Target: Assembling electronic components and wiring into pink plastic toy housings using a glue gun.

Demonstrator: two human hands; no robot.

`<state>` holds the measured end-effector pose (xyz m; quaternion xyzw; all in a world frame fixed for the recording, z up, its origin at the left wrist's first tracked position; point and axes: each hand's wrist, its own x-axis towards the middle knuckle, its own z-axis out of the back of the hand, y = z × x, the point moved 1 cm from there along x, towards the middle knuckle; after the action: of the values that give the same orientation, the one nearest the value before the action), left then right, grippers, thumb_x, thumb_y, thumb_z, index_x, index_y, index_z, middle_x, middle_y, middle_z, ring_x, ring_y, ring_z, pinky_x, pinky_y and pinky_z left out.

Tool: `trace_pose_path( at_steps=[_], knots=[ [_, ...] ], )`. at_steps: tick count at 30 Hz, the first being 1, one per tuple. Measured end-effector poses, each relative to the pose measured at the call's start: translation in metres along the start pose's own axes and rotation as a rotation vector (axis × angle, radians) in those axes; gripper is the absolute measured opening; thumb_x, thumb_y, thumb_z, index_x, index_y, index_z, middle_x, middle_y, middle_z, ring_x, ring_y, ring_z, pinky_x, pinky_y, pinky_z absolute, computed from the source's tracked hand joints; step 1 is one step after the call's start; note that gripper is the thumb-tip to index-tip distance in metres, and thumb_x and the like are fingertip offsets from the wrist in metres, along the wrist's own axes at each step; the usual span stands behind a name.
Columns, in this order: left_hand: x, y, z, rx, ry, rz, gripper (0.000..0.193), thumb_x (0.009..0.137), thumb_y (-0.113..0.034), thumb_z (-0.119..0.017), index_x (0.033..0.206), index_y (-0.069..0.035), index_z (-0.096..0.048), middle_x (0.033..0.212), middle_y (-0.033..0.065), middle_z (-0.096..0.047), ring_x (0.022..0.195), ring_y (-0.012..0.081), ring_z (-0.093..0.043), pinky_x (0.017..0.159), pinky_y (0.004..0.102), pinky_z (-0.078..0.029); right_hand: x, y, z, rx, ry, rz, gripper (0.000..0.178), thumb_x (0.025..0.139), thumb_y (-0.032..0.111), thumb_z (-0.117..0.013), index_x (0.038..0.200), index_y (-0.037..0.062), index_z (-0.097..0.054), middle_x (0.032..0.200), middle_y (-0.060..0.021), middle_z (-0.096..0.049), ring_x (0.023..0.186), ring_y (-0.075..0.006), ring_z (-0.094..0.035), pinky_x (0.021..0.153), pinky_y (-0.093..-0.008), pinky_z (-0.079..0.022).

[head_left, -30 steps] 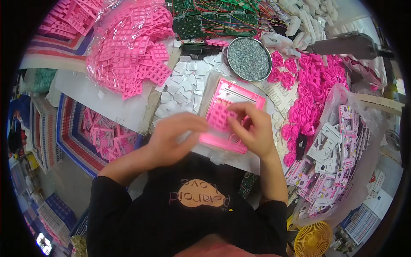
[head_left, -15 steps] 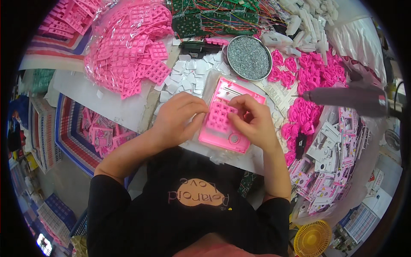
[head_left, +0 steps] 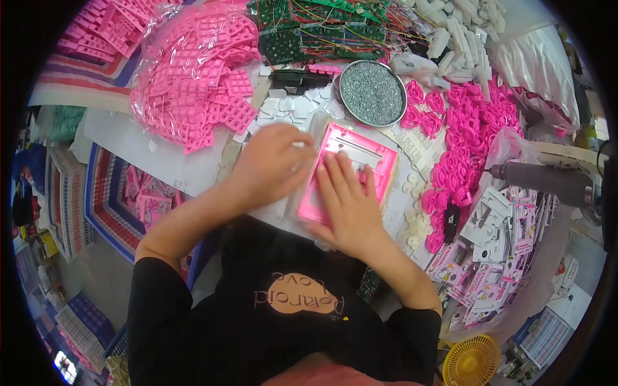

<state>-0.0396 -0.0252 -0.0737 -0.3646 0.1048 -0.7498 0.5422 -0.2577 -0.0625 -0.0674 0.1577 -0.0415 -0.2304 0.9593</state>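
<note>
A pink plastic case (head_left: 385, 154), shaped like a shallow rectangular shell, lies face-up on the table in front of me. My right hand (head_left: 351, 206) rests flat on it with fingers stretched out, covering its middle and lower part. The pink button pad seen there before is hidden beneath that hand. Just left of the case, my left hand (head_left: 273, 164) hovers with bent fingers, smeared by motion, so whether it holds anything does not show. Small white square pieces (head_left: 283, 106) lie scattered beyond the left hand.
Behind the case stands a round tin of small screws (head_left: 372, 93). A bag of pink button pads (head_left: 193, 77) sits far left, with wired green circuit boards (head_left: 322, 32) at the back. Pink rings (head_left: 457, 161) and a hanging electric screwdriver (head_left: 547, 182) are at right.
My right hand has gone from pinching the pink button pad to lying flat over it on the case. The left hand has lifted slightly away from the case's edge.
</note>
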Motion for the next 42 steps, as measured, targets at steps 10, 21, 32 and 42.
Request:
trace_pose_path(
  at_steps=[10,21,32,42],
  knots=[
    [0.123,0.083,0.049,0.441,0.055,0.34,0.024,0.088,-0.027,-0.068,0.096,-0.005,-0.071,0.09,0.0147,-0.068,0.086,0.0353,-0.066,0.077,0.0453,-0.051,0.001,0.004,0.0,-0.026,0.154,-0.038,0.108,0.077,0.064,-0.071,0.151,-0.0064,-0.035,0.16,-0.0266,-0.028,0.153,-0.0404,-0.019,0.117,-0.0645,-0.021],
    [0.245,0.143,0.047,0.428,-0.216,0.865,0.073,0.073,-0.058,-0.08,0.122,-0.004,-0.069,0.12,0.0155,-0.07,0.113,0.0331,-0.066,0.098,0.0527,-0.04,-0.001,0.0,-0.004,0.016,-0.019,0.029,0.091,0.081,0.052,-0.072,0.146,-0.0037,-0.043,0.157,-0.0246,-0.034,0.15,-0.0392,-0.028,0.114,-0.064,-0.026],
    [0.238,0.121,0.024,0.028,-0.764,0.421,0.027,0.076,-0.026,-0.078,0.092,-0.006,-0.07,0.083,0.0149,-0.073,0.081,0.0318,-0.071,0.082,0.0469,-0.05,-0.005,-0.008,0.01,0.178,-0.163,0.092,0.073,0.08,0.04,-0.077,0.14,0.0038,-0.054,0.15,-0.0223,-0.044,0.141,-0.0389,-0.039,0.111,-0.0598,-0.032],
    [0.152,0.11,0.111,-0.712,-1.019,0.15,0.026,0.089,-0.003,-0.074,0.114,-0.005,-0.069,0.105,0.0051,-0.07,0.087,0.0216,-0.071,0.075,0.0397,-0.061,0.023,-0.028,0.055,0.567,-0.42,0.086,0.024,0.084,0.008,-0.072,0.107,0.0002,-0.072,0.1,-0.0154,-0.072,0.093,-0.0322,-0.068,0.085,-0.0375,-0.052]
  ],
)
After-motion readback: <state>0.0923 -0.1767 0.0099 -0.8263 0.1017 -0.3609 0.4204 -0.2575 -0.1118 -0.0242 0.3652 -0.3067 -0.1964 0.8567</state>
